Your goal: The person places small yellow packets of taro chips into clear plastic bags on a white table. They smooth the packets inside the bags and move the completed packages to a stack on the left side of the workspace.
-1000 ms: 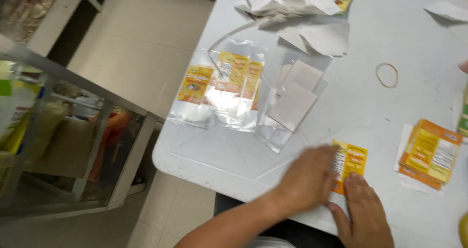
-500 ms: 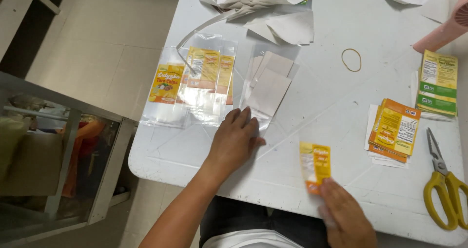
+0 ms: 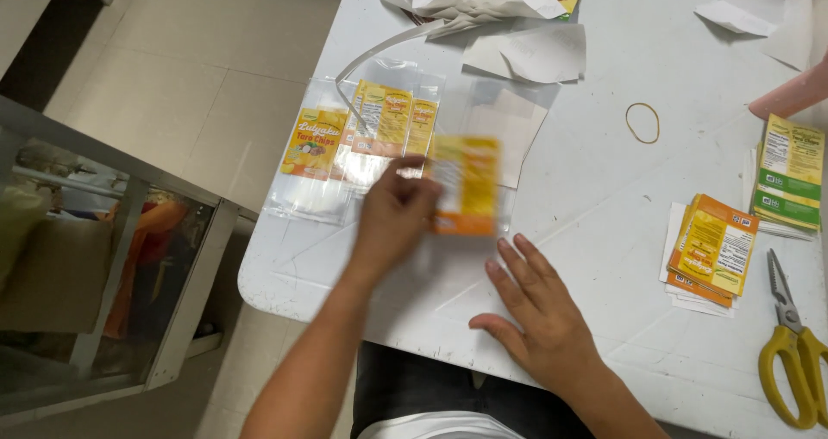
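While left fingers (image 3: 405, 189) pinch orange label (image 3: 466, 185), right fingers (image 3: 517, 271) spread flat on table (image 3: 604, 189).

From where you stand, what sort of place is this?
Probably a small hand-packing workspace. On the white table lie clear plastic bags with labels inside, a stack of orange printed labels and yellow scissors. The left hand holds a label.

bare table (image 3: 595, 232) between hands and label stack (image 3: 711, 249), bagged packets (image 3: 362, 146) crowding left, scissors (image 3: 789, 353) far right

Label stack (image 3: 711, 249) left of scissors (image 3: 792, 361), rubber band (image 3: 642, 122) behind.
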